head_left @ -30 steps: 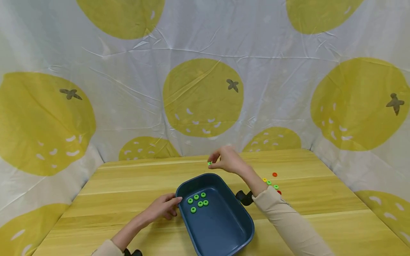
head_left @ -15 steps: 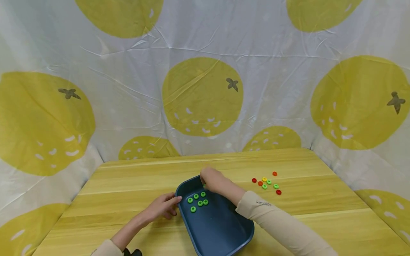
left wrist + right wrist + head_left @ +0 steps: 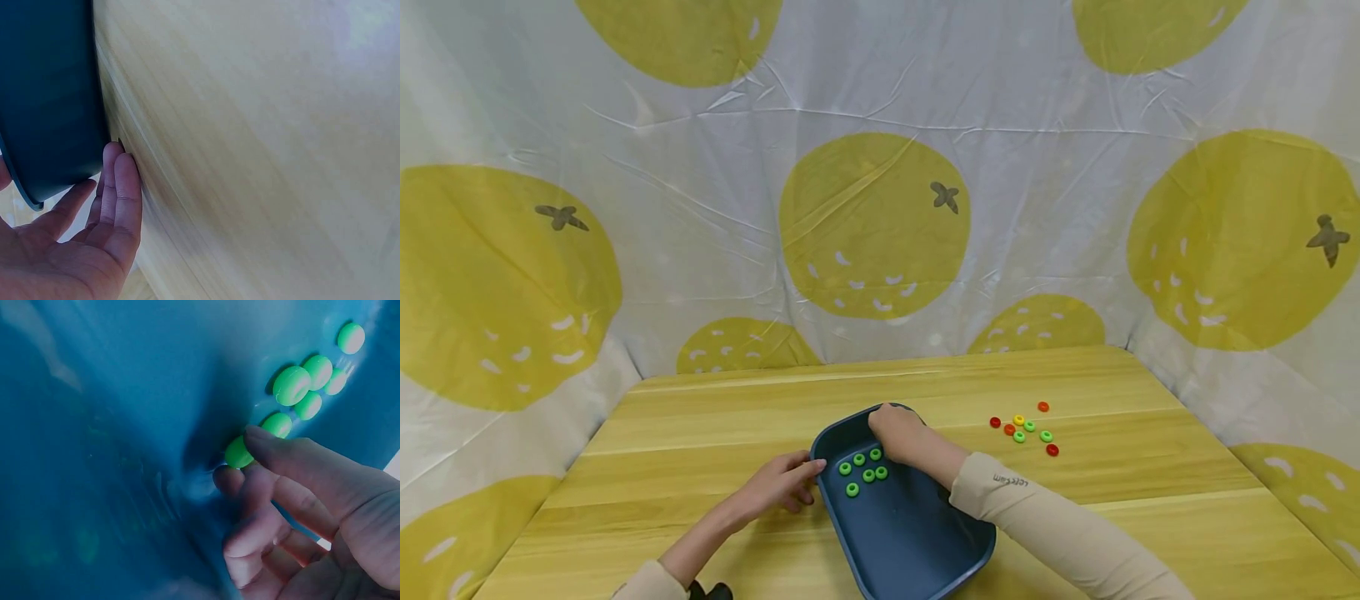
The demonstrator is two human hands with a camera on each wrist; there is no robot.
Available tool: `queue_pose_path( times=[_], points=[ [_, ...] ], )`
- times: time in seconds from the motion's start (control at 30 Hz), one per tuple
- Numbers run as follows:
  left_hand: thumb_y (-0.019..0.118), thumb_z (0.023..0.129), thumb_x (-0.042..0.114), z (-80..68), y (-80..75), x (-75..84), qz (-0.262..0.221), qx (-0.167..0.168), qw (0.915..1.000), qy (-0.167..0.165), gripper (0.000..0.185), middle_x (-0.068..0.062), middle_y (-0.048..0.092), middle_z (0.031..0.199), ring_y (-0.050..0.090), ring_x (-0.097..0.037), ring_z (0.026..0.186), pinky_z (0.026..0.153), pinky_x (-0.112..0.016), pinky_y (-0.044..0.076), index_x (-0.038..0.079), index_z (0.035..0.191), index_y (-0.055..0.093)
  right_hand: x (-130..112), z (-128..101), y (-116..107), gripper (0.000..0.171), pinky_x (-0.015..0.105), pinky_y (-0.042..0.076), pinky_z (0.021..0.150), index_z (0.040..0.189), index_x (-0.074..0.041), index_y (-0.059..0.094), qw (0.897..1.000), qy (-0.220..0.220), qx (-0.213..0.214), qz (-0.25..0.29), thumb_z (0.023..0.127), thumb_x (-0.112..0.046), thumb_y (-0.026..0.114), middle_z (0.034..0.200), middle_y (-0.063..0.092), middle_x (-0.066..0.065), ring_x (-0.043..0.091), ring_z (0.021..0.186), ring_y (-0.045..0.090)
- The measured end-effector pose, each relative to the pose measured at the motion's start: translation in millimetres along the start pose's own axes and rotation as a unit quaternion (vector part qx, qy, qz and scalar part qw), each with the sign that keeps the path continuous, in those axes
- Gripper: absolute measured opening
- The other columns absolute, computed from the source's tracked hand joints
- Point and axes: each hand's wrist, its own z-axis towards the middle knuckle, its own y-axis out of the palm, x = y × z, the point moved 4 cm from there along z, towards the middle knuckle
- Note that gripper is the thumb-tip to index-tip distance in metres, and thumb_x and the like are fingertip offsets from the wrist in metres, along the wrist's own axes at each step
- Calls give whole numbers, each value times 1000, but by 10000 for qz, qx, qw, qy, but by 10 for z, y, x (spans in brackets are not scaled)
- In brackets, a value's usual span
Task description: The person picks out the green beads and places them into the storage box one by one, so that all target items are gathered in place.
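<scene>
A deep dark-blue tray (image 3: 910,533) sits on the table with several green ring beads (image 3: 868,476) on its floor near the far left corner. My left hand (image 3: 778,485) holds the tray's left rim, thumb over the edge and the other fingers outside along the wall (image 3: 50,94). Inside the tray at the far end, my right hand (image 3: 906,435) pinches one green ring bead (image 3: 237,453) between thumb and fingertips. That bead is low over the tray floor, beside the other beads (image 3: 292,385); in the head view the hand hides it.
To the right of the tray, several loose ring beads lie on the wooden table (image 3: 1120,475): red (image 3: 1052,450), orange (image 3: 1042,407), yellow (image 3: 1018,420) and green (image 3: 1047,436). A fruit-patterned curtain (image 3: 1045,217) stands behind the table.
My right hand has come down from above the table beyond the tray into its far end, still pinching the green bead. The left hand stays at the rim.
</scene>
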Motion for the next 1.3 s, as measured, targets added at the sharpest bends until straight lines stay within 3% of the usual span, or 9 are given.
queue_pose_path(
  times=[0.2, 0.4, 0.6, 0.73, 0.9, 1.1, 1.3],
  points=[
    [43, 98, 38, 1, 0, -5, -26, -15, 10000, 27, 44, -14, 59, 92, 61, -18, 76, 65, -33, 53, -3, 108, 54, 41, 22, -72, 14, 21, 43, 53, 70, -11, 65, 9978, -164, -7, 650, 75, -11, 78, 69, 63, 0, 11, 59, 54],
    [43, 98, 39, 10, -5, -7, -18, 0, 10000, -14, 44, -15, 61, 89, 61, -18, 75, 66, -33, 53, -2, 108, 54, 175, -14, -395, 9, 25, 50, 68, 86, -11, 72, 9796, -426, -85, 1962, 79, -16, 74, 83, 70, 2, 13, 75, 62],
    [43, 98, 39, 7, -6, -7, -22, -38, 10000, 18, 45, -14, 59, 91, 61, -18, 76, 66, -33, 53, -4, 111, 53, 559, -123, -740, 13, 26, 52, 71, 92, -9, 72, 9626, -332, 348, 2666, 83, -18, 71, 86, 71, 4, 15, 80, 64],
    [43, 98, 39, 6, -7, -5, -20, -16, 10000, -6, 45, -14, 60, 90, 61, -18, 76, 66, -32, 53, -3, 110, 54, 935, -250, -830, 17, 28, 52, 72, 96, -5, 71, 9489, -126, 503, 3112, 85, -17, 69, 90, 71, 9, 19, 82, 65],
    [43, 98, 39, 12, -13, -19, -23, 7, 10000, -20, 45, -13, 60, 88, 61, -17, 75, 66, -32, 53, -3, 109, 54, 1395, -449, -771, 18, 32, 53, 72, 98, 0, 69, 9345, 291, 676, 3481, 86, -13, 67, 96, 69, 17, 22, 81, 65],
    [44, 98, 39, 12, -16, -24, -102, -15, 9999, -16, 45, -12, 59, 90, 61, -17, 76, 66, -31, 53, -3, 110, 54, 1804, -737, -539, 18, 29, 50, 63, 96, -1, 70, 9341, 831, 744, 3391, 87, -15, 66, 95, 69, 17, 16, 74, 63],
    [44, 98, 38, 7, -14, -17, -114, -46, 9999, 54, 45, -10, 58, 94, 60, -17, 77, 66, -32, 52, -3, 111, 54, 2063, -989, -208, 18, 27, 47, 57, 94, 1, 70, 9289, 1352, 643, 3388, 85, -15, 67, 89, 70, 16, 14, 69, 60]
  ],
)
